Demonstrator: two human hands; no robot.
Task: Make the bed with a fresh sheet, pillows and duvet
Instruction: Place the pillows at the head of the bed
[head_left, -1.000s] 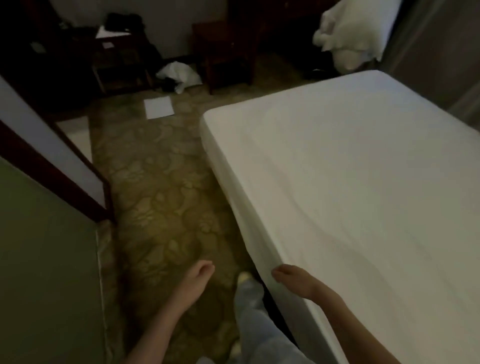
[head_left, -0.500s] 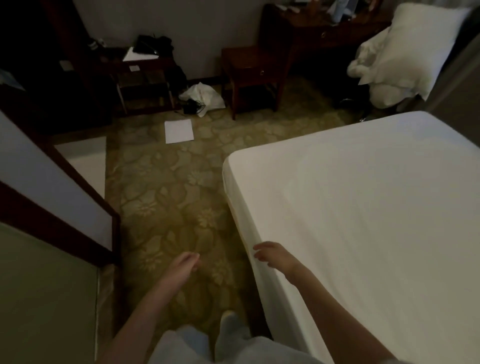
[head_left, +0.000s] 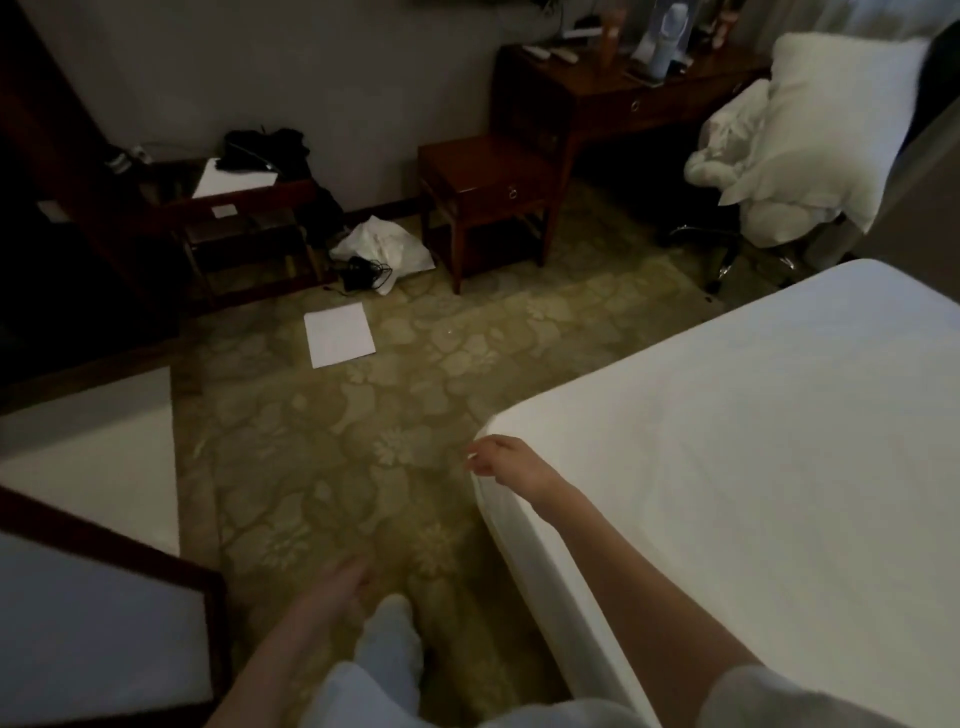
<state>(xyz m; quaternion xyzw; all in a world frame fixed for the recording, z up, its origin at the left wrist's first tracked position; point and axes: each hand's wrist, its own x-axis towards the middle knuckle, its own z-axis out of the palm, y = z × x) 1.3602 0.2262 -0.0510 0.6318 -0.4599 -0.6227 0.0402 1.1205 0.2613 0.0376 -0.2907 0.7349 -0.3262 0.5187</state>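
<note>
The bed (head_left: 779, 467) fills the right side, covered by a smooth white sheet down over its near corner. My right hand (head_left: 506, 462) rests at that corner, fingers apart and touching the sheet's edge, with nothing gripped. My left hand (head_left: 337, 587) hangs blurred over the carpet below, fingers loose and empty. A white pillow (head_left: 831, 119) and a crumpled white duvet (head_left: 737, 156) lie piled on a chair at the far right.
A patterned carpet (head_left: 389, 415) runs between the bed and a second bed's dark wooden frame (head_left: 104, 535) at the left. Ahead stand a small wooden side table (head_left: 483, 192), a desk (head_left: 623, 98), a luggage rack (head_left: 234, 208), a white bag (head_left: 384, 249) and a paper sheet (head_left: 338, 335).
The view has lifted and moved along the bed toward its corner. My right hand slid along the mattress edge to the corner. My left hand dropped lower and back.
</note>
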